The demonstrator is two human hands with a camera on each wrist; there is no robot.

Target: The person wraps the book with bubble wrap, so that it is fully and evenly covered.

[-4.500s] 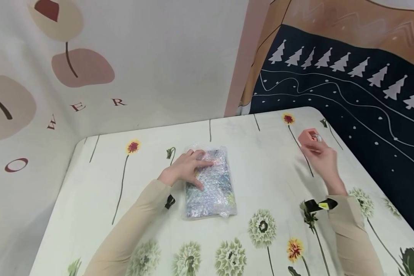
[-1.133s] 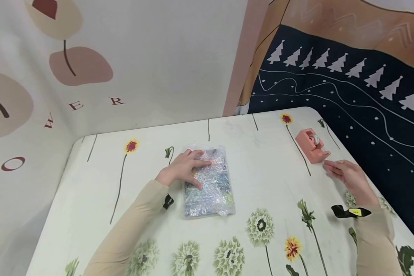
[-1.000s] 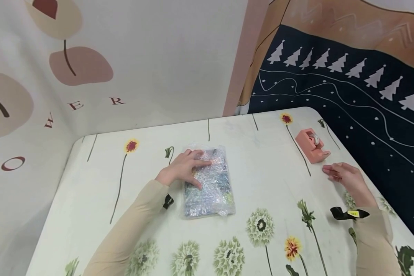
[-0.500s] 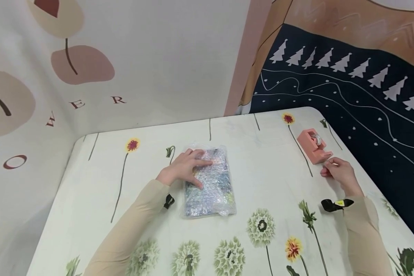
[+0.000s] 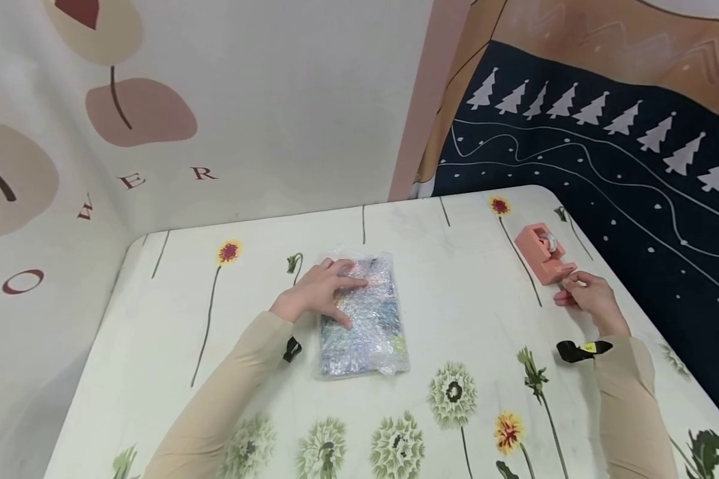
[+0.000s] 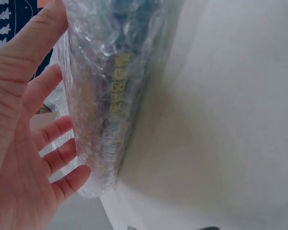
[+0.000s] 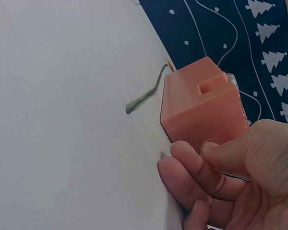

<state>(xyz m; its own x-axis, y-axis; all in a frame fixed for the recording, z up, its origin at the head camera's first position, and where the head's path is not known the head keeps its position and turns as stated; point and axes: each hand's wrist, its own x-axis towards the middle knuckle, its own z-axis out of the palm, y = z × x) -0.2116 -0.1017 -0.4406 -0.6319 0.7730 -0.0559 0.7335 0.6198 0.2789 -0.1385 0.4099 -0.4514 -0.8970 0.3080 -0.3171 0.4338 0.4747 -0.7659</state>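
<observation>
A flat book-like item in bubble wrap (image 5: 368, 332) lies on the table, with yellow lettering showing through one edge in the left wrist view. My left hand (image 5: 319, 291) rests on its upper left part, fingers spread. At the right stands a pink tape dispenser (image 5: 539, 253) holding a roll of clear tape (image 5: 548, 241). My right hand (image 5: 590, 297) is at the dispenser's front end, thumb and forefinger pinched together. In the right wrist view a faint clear edge of tape (image 7: 215, 138) shows by the thumb, in front of the dispenser's side.
The table (image 5: 455, 299) wears a white cloth printed with flowers. A pale printed curtain (image 5: 287, 120) hangs behind it, and a dark blue cloth with white trees (image 5: 575, 146) borders the right edge.
My right hand, earlier over the dispenser and then just off its front end, has come back to that end with its fingertips pinched. My left hand and the wrapped item stay put.
</observation>
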